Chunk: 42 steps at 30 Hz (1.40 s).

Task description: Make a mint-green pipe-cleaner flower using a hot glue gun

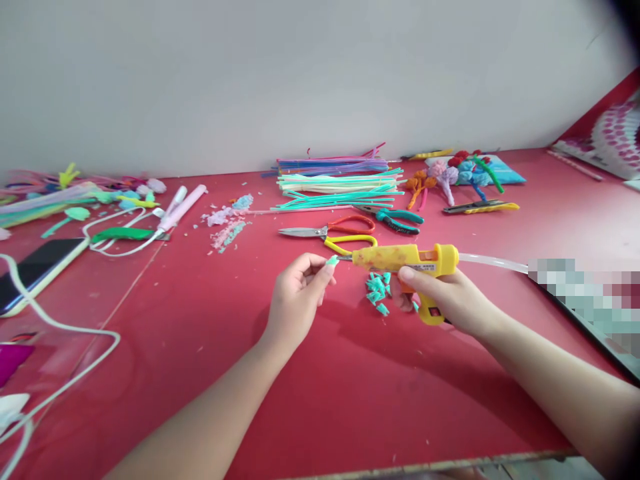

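Observation:
My right hand (440,293) is wrapped round the handle of a yellow hot glue gun (385,257), with a clear glue stick (493,262) sticking out of its back end. The gun's metal nozzle points left and meets a small mint-green fuzzy piece (332,261). Thumb and fingers of my left hand (303,283) pinch that piece. Whether glue is on it is too small to tell. Under the gun, several similar green pieces (377,291) lie in a loose pile on the red table (320,400).
Behind my hands lie scissors (330,233) with red and yellow handles, teal pliers (397,219) and bundled pipe cleaners (340,190). Fuzzy flowers (445,177) and a yellow cutter (483,208) are back right. A phone (43,270), white cable (75,327) and pink tool (183,210) lie left.

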{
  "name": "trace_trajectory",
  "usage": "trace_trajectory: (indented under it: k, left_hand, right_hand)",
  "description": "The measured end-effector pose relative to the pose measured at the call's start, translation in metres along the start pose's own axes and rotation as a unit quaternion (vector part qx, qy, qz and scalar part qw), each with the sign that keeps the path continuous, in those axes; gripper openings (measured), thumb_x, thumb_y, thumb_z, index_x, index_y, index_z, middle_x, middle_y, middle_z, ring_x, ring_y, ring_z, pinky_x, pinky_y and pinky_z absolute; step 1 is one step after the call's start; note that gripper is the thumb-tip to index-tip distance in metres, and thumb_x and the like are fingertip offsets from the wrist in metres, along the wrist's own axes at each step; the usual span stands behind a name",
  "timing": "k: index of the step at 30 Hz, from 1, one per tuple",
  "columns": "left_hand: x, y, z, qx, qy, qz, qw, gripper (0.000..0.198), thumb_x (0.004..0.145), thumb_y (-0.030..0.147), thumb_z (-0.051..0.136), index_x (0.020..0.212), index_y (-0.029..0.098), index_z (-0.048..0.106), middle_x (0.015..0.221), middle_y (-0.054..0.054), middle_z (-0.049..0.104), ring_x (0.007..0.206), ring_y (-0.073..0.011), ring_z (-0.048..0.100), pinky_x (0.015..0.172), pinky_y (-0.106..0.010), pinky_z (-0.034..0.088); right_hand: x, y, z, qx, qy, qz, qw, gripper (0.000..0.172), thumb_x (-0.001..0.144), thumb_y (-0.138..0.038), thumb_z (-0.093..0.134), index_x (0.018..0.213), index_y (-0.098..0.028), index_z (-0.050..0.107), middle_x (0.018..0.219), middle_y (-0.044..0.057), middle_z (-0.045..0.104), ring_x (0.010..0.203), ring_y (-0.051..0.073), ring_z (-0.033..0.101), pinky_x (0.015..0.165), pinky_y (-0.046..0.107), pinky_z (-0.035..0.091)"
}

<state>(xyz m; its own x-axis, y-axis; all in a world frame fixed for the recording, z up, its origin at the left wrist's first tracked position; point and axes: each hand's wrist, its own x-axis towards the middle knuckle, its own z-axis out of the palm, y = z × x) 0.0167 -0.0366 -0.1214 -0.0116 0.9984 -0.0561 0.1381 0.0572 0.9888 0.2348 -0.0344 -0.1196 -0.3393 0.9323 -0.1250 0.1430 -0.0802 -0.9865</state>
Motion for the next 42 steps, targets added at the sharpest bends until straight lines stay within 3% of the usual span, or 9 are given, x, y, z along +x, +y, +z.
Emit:
trace_trajectory:
  k: [15,42]
  left_hand:
    - [-0.0004,-0.0011,0.0006,0.031,0.013,0.008,0.999,0.018,0.085,0.031,0.058,0.072,0.018,0.055,0.044,0.008,0.040,0.036,-0.0052,0.031,0.037,-0.019,0.025]
    - [0.0013,-0.0058,0.0002,0.027,-0.001,0.002,1.000,0.019,0.085,0.033,0.057,0.073,0.018,0.054,0.042,0.009,0.040,0.036,-0.0050,0.032,0.037,-0.018,0.026]
  right_hand:
    - [-0.0016,-0.0043,0.0003,-0.055,0.006,0.055,0.997,0.046,0.081,-0.060,0.052,0.061,-0.018,0.053,0.056,0.001,0.053,0.051,0.012,0.049,0.050,0.026,0.039]
    - [0.0004,-0.0020,0.0005,-0.092,-0.001,0.049,0.995,0.050,0.083,-0.060,0.047,0.055,-0.019,0.048,0.051,0.000,0.051,0.049,0.011,0.048,0.049,0.026,0.038]
